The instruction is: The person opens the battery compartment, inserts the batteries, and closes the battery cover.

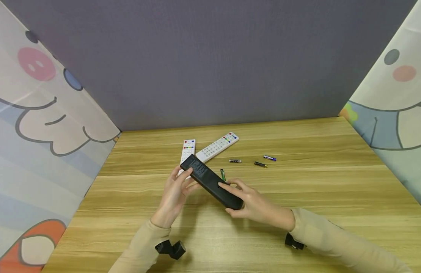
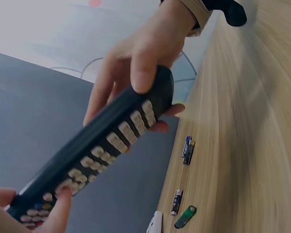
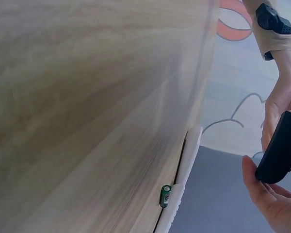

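A black remote control (image 1: 210, 182) is held above the table between both hands, its back with printed text facing up. My left hand (image 1: 173, 195) grips its far left end, thumb and fingers around the edges. At the near right end my right hand (image 1: 253, 203) holds it, a finger lying on the back near a small notch. In the left wrist view the remote's pale buttons (image 2: 117, 141) face the camera. Several small batteries lie beyond the hands: a green one (image 1: 223, 174), a black-and-silver one (image 1: 235, 161), a black-and-gold one (image 1: 260, 164) and a blue one (image 1: 270, 157).
Two white remotes lie behind the black one: an upright one (image 1: 188, 148), partly covered by it, and a slanted one (image 1: 218, 147). The wooden table (image 1: 316, 163) meets a grey panel (image 1: 217, 68) at its back edge. Cartoon-printed curtains (image 1: 33, 125) hang at both sides.
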Action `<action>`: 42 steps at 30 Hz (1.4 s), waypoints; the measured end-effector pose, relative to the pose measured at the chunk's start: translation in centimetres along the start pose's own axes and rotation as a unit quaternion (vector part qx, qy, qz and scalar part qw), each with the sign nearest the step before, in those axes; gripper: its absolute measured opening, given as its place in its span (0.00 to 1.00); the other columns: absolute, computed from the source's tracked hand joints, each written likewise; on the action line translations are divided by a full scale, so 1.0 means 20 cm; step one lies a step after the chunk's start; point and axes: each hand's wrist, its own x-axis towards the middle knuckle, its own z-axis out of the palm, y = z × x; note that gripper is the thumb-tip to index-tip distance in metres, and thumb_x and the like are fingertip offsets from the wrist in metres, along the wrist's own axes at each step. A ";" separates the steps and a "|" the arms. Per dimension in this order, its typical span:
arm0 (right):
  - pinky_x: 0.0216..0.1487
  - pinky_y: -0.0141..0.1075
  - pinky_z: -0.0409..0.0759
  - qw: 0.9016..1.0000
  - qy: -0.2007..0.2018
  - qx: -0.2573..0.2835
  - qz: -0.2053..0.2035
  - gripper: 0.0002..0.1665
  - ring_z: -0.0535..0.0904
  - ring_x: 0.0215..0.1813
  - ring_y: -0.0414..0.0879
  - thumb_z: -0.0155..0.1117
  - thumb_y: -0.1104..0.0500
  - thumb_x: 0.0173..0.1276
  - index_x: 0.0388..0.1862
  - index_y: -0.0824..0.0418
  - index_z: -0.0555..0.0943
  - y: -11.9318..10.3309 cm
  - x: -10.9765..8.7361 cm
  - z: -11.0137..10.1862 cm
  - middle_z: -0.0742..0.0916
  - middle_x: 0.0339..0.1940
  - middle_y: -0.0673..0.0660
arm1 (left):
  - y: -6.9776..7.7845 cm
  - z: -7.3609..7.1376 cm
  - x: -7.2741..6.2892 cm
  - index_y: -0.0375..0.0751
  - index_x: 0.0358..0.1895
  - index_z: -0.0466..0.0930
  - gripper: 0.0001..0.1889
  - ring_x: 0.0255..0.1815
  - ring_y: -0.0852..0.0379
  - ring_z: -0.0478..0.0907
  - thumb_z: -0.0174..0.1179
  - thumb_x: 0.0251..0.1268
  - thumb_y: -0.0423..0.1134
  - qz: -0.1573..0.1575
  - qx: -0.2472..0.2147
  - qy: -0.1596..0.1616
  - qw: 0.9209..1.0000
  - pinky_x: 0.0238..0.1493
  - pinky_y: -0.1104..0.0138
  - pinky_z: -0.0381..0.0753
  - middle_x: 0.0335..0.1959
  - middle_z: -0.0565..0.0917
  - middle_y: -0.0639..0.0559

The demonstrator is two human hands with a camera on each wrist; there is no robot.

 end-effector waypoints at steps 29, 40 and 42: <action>0.35 0.35 0.82 0.870 -0.063 0.442 0.208 0.36 0.77 0.46 0.48 0.61 0.64 0.58 0.65 0.64 0.60 -0.03 0.00 -0.01 0.64 0.64 0.67 | -0.08 0.04 -0.03 0.43 0.66 0.47 0.33 0.40 0.61 0.76 0.52 0.59 0.27 0.102 0.112 -0.067 0.986 0.49 0.59 0.77 0.43 0.71 0.48; 0.42 0.36 0.80 0.815 -0.077 0.528 0.223 0.40 0.74 0.50 0.64 0.61 0.62 0.59 0.67 0.67 0.54 -0.03 0.00 0.01 0.66 0.58 0.71 | -0.10 0.05 -0.02 0.46 0.67 0.48 0.36 0.40 0.60 0.76 0.55 0.56 0.26 0.084 0.100 -0.056 0.990 0.44 0.61 0.80 0.45 0.68 0.46; 0.43 0.36 0.80 0.812 -0.078 0.531 0.227 0.40 0.73 0.50 0.66 0.61 0.62 0.59 0.67 0.66 0.54 -0.03 0.00 0.01 0.67 0.57 0.71 | -0.10 0.06 -0.02 0.46 0.67 0.51 0.36 0.39 0.60 0.76 0.56 0.55 0.26 0.082 0.091 -0.045 0.991 0.42 0.62 0.81 0.46 0.68 0.45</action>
